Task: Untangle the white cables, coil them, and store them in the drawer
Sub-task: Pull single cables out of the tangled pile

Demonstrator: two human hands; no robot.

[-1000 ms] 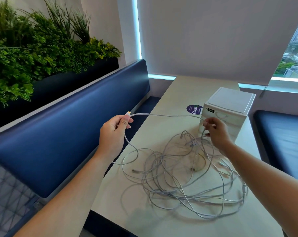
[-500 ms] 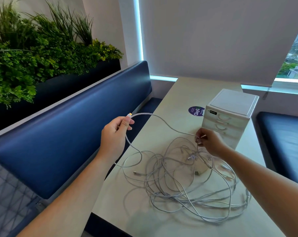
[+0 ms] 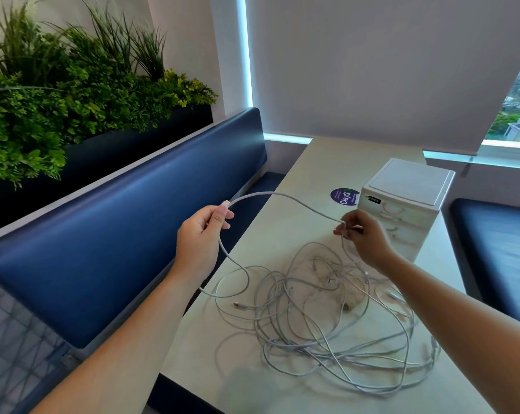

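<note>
A tangle of white cables (image 3: 321, 321) lies spread on the pale table (image 3: 318, 162). My left hand (image 3: 200, 234) is raised beyond the table's left edge and pinches one white cable near its orange-tipped plug (image 3: 226, 202). That cable arcs to the right to my right hand (image 3: 363, 237), which pinches it above the tangle, then it drops into the pile. A small white drawer unit (image 3: 408, 204) stands just behind my right hand, its drawers closed.
A round purple sticker (image 3: 344, 196) sits on the table left of the drawer unit. A blue bench backrest (image 3: 118, 234) runs along the left, with a planter of green plants (image 3: 58, 94) behind it. Another blue seat (image 3: 498, 249) is at right.
My right hand has slid along the held cable down and to the left, closer to the pile; the span between my hands now sags in a curve. My left hand has hardly moved.
</note>
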